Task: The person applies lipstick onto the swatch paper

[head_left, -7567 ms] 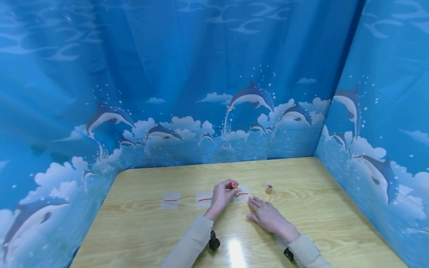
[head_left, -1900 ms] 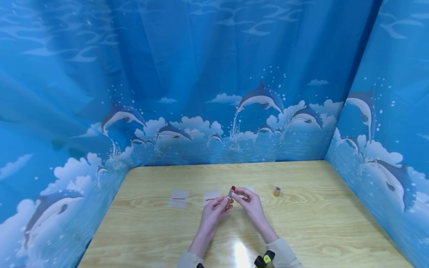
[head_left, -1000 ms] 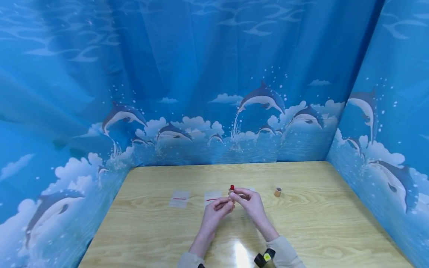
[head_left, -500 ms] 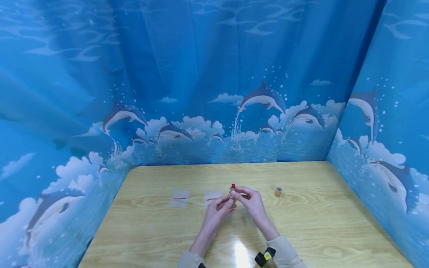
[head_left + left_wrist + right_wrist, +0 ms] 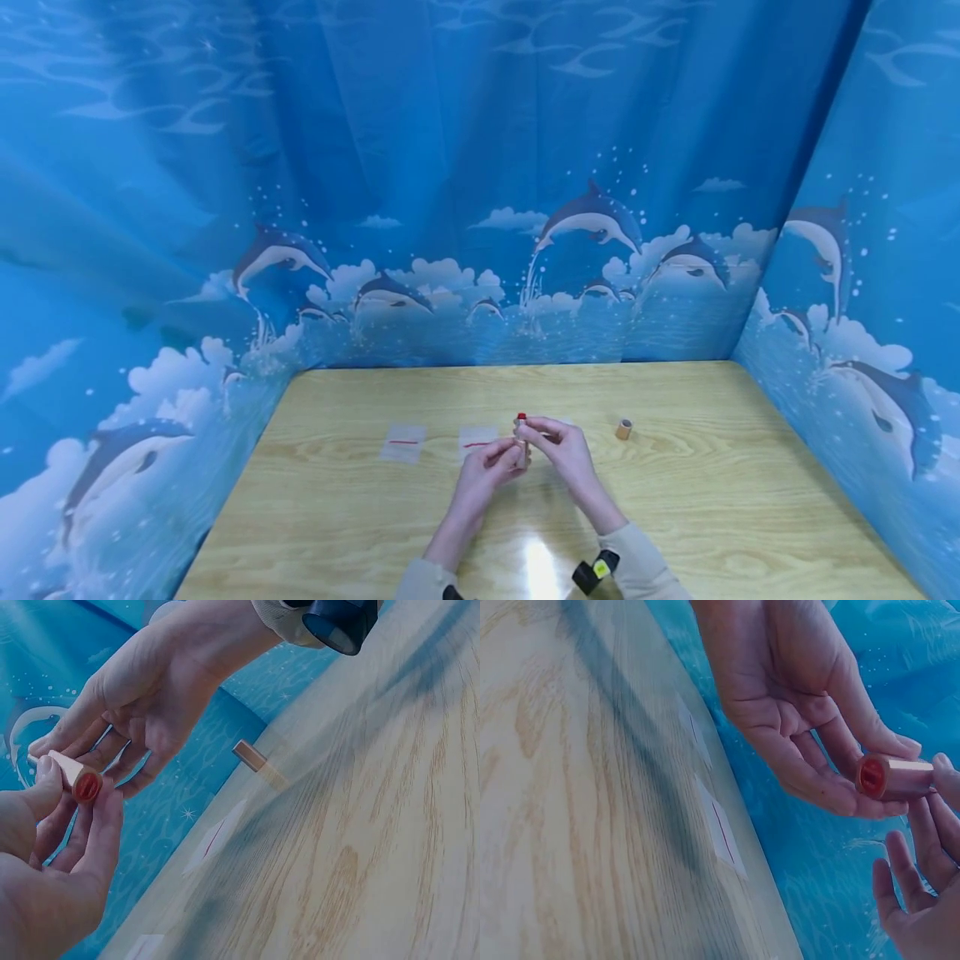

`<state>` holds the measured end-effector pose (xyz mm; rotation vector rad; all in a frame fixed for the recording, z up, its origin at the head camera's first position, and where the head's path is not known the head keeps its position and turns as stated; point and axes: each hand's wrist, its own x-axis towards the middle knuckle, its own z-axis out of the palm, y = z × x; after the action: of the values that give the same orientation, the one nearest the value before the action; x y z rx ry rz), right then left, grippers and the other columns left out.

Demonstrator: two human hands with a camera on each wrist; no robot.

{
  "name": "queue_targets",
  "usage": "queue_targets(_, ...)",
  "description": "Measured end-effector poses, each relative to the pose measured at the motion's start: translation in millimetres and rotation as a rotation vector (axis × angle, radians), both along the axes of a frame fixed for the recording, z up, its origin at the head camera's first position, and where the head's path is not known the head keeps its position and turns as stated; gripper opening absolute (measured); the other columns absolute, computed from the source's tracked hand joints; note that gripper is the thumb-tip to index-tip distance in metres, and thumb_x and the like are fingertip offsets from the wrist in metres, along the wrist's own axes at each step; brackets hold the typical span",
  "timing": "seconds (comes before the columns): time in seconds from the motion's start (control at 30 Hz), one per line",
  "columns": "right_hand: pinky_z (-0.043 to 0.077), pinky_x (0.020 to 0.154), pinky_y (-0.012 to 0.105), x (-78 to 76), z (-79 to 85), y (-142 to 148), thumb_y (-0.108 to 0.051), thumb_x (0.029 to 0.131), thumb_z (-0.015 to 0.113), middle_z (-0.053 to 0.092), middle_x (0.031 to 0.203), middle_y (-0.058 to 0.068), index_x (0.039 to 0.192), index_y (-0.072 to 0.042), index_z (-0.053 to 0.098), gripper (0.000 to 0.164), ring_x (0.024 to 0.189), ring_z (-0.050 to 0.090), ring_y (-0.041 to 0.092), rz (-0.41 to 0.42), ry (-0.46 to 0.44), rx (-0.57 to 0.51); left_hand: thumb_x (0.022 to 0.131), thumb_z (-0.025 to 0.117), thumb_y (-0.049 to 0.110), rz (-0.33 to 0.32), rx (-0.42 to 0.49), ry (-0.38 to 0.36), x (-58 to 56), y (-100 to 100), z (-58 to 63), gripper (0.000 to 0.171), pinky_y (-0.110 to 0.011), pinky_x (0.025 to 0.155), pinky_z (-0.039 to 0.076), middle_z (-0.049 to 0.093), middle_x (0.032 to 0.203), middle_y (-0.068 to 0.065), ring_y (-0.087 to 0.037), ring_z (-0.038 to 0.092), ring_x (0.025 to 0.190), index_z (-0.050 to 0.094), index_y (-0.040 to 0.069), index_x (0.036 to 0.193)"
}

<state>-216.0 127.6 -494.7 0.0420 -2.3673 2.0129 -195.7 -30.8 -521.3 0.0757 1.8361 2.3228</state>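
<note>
A lipstick (image 5: 522,442) with a rose-gold tube stands upright between both hands above the table, a short red tip showing at its top. My left hand (image 5: 480,479) pinches the lower part of the tube between thumb and fingers. The fingers of my right hand (image 5: 566,458) pinch it higher up, just below the red tip. Both wrist views show the tube's round base with a red label, seen from below. Its rose-gold cap (image 5: 624,429) stands apart on the table, right of the hands, open end up.
On the wooden table (image 5: 330,517) lie small pale papers, each with a red line: one at left (image 5: 403,443) and a middle paper (image 5: 476,440) partly behind the left hand. Another is mostly hidden by the right hand. A blue dolphin-print curtain (image 5: 450,167) encloses the back and sides.
Earlier the left hand alone held the lipstick over the right paper, the right hand flat beside it. Then both hands took it, tilted; now it is upright and less of the red tip shows.
</note>
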Motion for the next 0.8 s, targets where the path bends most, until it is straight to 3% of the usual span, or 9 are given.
queue_targets(0.2, 0.051, 0.091, 0.032, -1.5, -0.1, 2.4, -0.023, 0.092, 0.077, 0.075, 0.112, 0.01, 0.115, -0.003, 0.074, 0.031, 0.103, 0.066, 0.016, 0.019, -0.001, -0.013, 0.1, 0.065, 0.024, -0.052, 0.04, -0.005, -0.9, -0.3, -1.2, 0.042, -0.039, 0.097, 0.058, 0.07, 0.118, -0.019, -0.026, 0.07, 0.107, 0.061, -0.007, 0.128)
queue_targets(0.43, 0.052, 0.084, 0.028, -2.1, 0.6, 0.9, -0.018, 0.088, 0.081, 0.075, 0.11, 0.007, 0.111, -0.004, 0.075, 0.028, 0.094, 0.066, 0.013, 0.007, -0.039, -0.018, 0.088, 0.081, 0.024, 0.066, -0.064, -0.005, 1.2, 5.1, 3.2, 0.043, -0.034, 0.088, 0.061, 0.071, 0.112, -0.012, -0.021, 0.07, 0.098, 0.067, -0.001, 0.12)
queue_targets(0.53, 0.051, 0.082, 0.028, 5.2, 14.9, -1.6, -0.016, 0.088, 0.08, 0.075, 0.109, 0.009, 0.11, -0.003, 0.075, 0.027, 0.091, 0.065, 0.013, 0.005, -0.047, -0.001, 0.087, 0.082, 0.022, 0.091, -0.087, -0.009, 1.0, 6.6, 4.9, 0.039, -0.033, 0.086, 0.062, 0.071, 0.109, -0.01, -0.019, 0.07, 0.095, 0.069, 0.0, 0.117)
queue_targets(0.6, 0.051, 0.081, 0.028, 10.8, 25.4, -2.8, -0.016, 0.088, 0.08, 0.075, 0.107, 0.01, 0.11, -0.002, 0.075, 0.026, 0.09, 0.065, 0.013, 0.002, -0.05, 0.01, 0.088, 0.08, 0.019, 0.083, -0.074, -0.007, 0.9, 6.5, 5.1, 0.038, -0.033, 0.087, 0.062, 0.073, 0.108, -0.012, -0.019, 0.071, 0.094, 0.069, -0.002, 0.117)
queue_targets(0.67, 0.051, 0.08, 0.028, 11.0, 25.3, -2.6, -0.018, 0.089, 0.08, 0.075, 0.106, 0.01, 0.111, -0.002, 0.075, 0.027, 0.09, 0.064, 0.013, -0.004, -0.049, 0.022, 0.09, 0.078, 0.018, 0.06, -0.058, -0.004, 1.0, 5.7, 5.3, 0.037, -0.033, 0.088, 0.061, 0.073, 0.108, -0.014, -0.021, 0.071, 0.095, 0.068, -0.004, 0.119)
queue_targets(0.8, 0.051, 0.084, 0.03, 0.5, 6.1, 0.3, -0.025, 0.089, 0.08, 0.076, 0.108, 0.008, 0.114, -0.006, 0.075, 0.032, 0.093, 0.065, 0.013, -0.001, -0.04, 0.023, 0.096, 0.071, 0.022, -0.02, -0.018, 0.006, 1.0, 2.5, 5.1, 0.039, -0.035, 0.092, 0.06, 0.073, 0.112, -0.018, -0.024, 0.072, 0.101, 0.065, -0.006, 0.123)
